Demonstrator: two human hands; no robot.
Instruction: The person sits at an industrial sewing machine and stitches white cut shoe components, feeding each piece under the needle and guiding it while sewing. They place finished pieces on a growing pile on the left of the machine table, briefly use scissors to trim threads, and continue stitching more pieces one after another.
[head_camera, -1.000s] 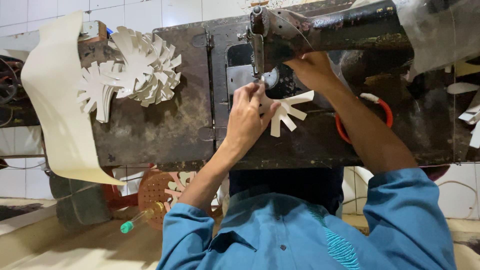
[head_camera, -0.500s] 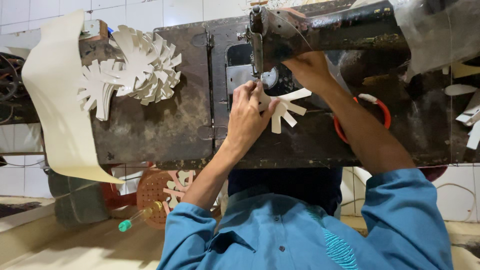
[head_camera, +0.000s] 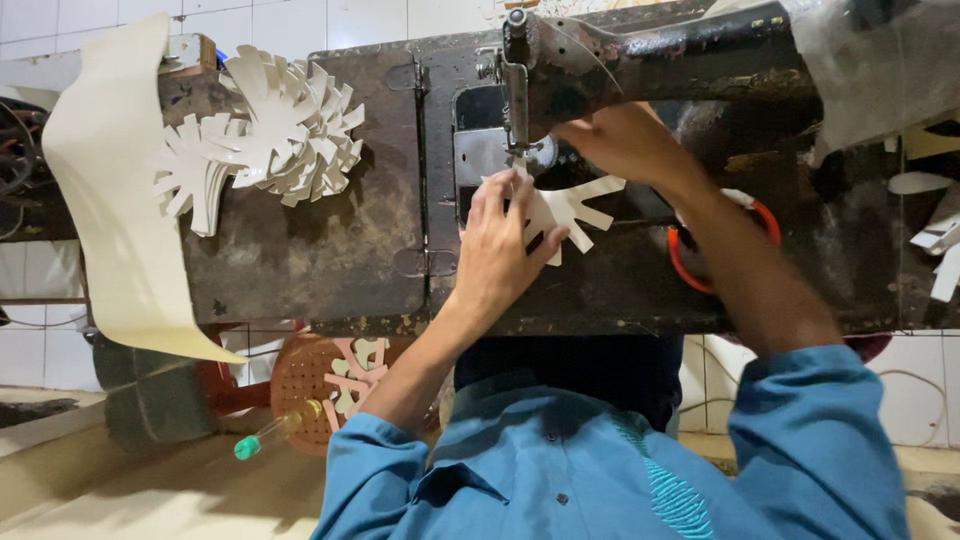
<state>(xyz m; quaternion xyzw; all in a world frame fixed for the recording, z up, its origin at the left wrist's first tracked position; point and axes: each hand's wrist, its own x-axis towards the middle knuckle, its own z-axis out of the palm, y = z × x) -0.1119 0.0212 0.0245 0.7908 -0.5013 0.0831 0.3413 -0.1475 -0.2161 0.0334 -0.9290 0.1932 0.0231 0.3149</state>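
Note:
A white cut-out piece with finger-like tabs lies on the bed of a dark, worn sewing machine, its inner edge under the needle bar. My left hand presses flat on the piece's near side, fingers spread toward the needle. My right hand reaches in from the right, with its fingertips on the piece just beside the presser foot. The metal needle plate shows to the left of the piece.
A heap of similar white cut-outs sits on the table's left part, beside a long cream strip hanging over the edge. An orange ring lies under my right forearm. Below the table are a red stool and a green-capped bottle.
The white piece has turned slightly under the needle. My left hand has flattened on it, its fingers spread wider. My right hand stays by the presser foot.

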